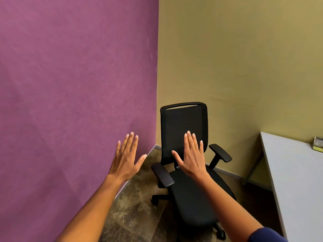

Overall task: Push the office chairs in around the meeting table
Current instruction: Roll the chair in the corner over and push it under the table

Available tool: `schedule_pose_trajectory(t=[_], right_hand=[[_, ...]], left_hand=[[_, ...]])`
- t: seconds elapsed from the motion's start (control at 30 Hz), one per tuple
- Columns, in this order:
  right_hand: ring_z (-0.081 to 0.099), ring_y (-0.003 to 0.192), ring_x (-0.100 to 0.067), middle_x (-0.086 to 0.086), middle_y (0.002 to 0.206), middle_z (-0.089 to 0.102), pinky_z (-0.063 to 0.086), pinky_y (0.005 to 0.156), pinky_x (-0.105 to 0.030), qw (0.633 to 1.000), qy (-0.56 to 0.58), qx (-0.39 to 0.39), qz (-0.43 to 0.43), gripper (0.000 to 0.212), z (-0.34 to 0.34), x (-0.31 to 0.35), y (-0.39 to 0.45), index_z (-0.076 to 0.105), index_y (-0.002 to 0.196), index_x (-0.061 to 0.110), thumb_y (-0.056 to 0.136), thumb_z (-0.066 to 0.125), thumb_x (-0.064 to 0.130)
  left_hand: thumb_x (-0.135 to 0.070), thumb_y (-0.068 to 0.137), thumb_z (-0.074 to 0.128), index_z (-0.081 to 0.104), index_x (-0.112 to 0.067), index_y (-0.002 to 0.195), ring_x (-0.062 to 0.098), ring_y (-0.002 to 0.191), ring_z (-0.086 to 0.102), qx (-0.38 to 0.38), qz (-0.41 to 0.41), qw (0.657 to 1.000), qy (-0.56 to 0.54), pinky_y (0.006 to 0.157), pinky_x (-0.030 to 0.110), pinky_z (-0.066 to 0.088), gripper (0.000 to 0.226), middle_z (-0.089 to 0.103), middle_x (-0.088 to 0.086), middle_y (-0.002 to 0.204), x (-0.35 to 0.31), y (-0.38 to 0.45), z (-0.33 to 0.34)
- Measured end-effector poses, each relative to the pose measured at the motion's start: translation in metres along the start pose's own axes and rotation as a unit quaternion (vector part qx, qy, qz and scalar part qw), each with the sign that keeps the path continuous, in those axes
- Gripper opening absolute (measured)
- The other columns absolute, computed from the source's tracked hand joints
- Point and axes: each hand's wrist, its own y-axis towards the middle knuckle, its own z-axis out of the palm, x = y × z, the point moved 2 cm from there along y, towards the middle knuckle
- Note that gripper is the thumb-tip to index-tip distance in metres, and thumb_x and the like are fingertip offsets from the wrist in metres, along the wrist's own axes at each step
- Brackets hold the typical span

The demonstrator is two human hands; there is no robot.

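Observation:
A black office chair [181, 119] with a mesh back and two armrests stands in the room's corner, its seat facing me. The pale grey meeting table [297, 172] runs along the right edge, apart from the chair. My left hand [126, 158] is held up flat with fingers spread, in front of the purple wall and left of the chair. My right hand [191, 157] is also flat with straight fingers, raised over the chair's seat in front of the backrest. Neither hand holds anything; whether the right hand touches the chair is unclear.
A purple wall [78, 84] fills the left, an olive wall [244, 58] the back. Mottled brown carpet [136, 215] covers the floor. A small container with a yellow-green item [318, 144] sits on the table's far end. A table leg [253, 170] stands by the wall.

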Motion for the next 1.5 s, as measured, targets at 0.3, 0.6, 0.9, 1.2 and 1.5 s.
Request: schedule_pose_trajectory(t=[0.3, 0.6, 0.9, 1.2, 1.5], right_hand=[[-0.011, 0.154, -0.025, -0.008, 0.168, -0.004, 0.0, 0.125, -0.054, 1.0, 0.015, 0.01, 0.025, 0.091, 0.117, -0.02, 0.187, -0.003, 0.159, 0.01, 0.096, 0.012, 0.074], [-0.002, 0.155, -0.028, -0.01, 0.167, 0.0, 0.004, 0.124, -0.055, 0.998, 0.04, 0.033, 0.02, 0.088, 0.188, -0.031, 0.329, -0.001, 0.157, 0.01, 0.097, 0.008, 0.074], [-0.007, 0.155, -0.026, -0.009, 0.168, 0.003, 0.004, 0.123, -0.057, 0.995, 0.044, 0.063, -0.064, 0.089, 0.238, -0.026, 0.399, 0.009, 0.161, 0.01, 0.098, 0.014, 0.074], [0.011, 0.154, -0.032, -0.018, 0.163, 0.025, 0.003, 0.123, -0.059, 0.994, 0.059, 0.081, -0.035, 0.084, 0.286, -0.069, 0.495, 0.02, 0.158, 0.01, 0.097, 0.028, 0.068], [0.049, 0.101, -0.03, -0.012, 0.089, 0.057, 0.009, 0.123, -0.05, 0.992, 0.037, 0.104, 0.059, 0.069, 0.29, -0.091, 0.54, 0.064, 0.091, 0.006, 0.1, 0.028, 0.064]], left_hand=[[-0.07, 0.096, 0.014, 0.01, -0.014, 0.158, 0.022, 0.154, 0.002, 0.04, 0.028, 0.999, 0.011, 0.123, 0.049, 0.009, 0.084, 0.008, 0.008, 0.167, 0.096, 0.172, 0.083], [-0.078, 0.09, 0.006, 0.006, -0.018, 0.159, 0.017, 0.153, -0.009, 0.052, 0.056, 0.997, 0.014, 0.124, 0.044, -0.001, 0.091, -0.001, 0.004, 0.167, 0.138, 0.349, 0.124], [-0.079, 0.087, 0.009, 0.015, -0.016, 0.158, 0.018, 0.153, -0.004, 0.066, 0.095, 0.993, -0.023, 0.125, 0.045, 0.0, 0.096, 0.005, 0.004, 0.166, 0.144, 0.469, 0.172], [-0.075, 0.084, 0.013, 0.018, -0.018, 0.158, 0.014, 0.154, -0.004, 0.165, 0.218, 0.958, -0.089, 0.122, 0.036, -0.009, 0.093, 0.012, 0.004, 0.167, 0.108, 0.636, 0.293], [-0.089, 0.072, -0.004, 0.015, -0.017, 0.159, 0.018, 0.154, -0.001, 0.266, 0.385, 0.878, -0.096, 0.122, 0.042, -0.005, 0.113, 0.012, 0.004, 0.167, 0.053, 0.756, 0.382]])
